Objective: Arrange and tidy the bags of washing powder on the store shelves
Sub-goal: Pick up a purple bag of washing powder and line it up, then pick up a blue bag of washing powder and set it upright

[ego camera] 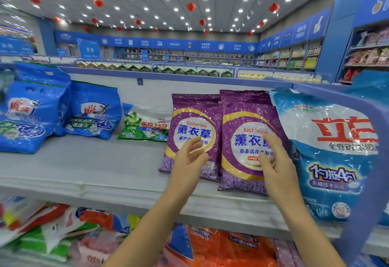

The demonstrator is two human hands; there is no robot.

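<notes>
Your grips: both released. Right hand (275, 161) touches the upright front purple bag (242, 123); left hand (190, 157) at its 9 o'clock.

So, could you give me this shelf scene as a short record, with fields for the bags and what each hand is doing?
Place: grey store shelf
Left hand: open, in front of the left purple plastic bag; contact unclear
Right hand: open, fingers resting on the right purple plastic bag
To the right: large light-blue and white bag, upright
To the left: green and white bag leaning back, then a blue bag and a bigger blue bag
</notes>
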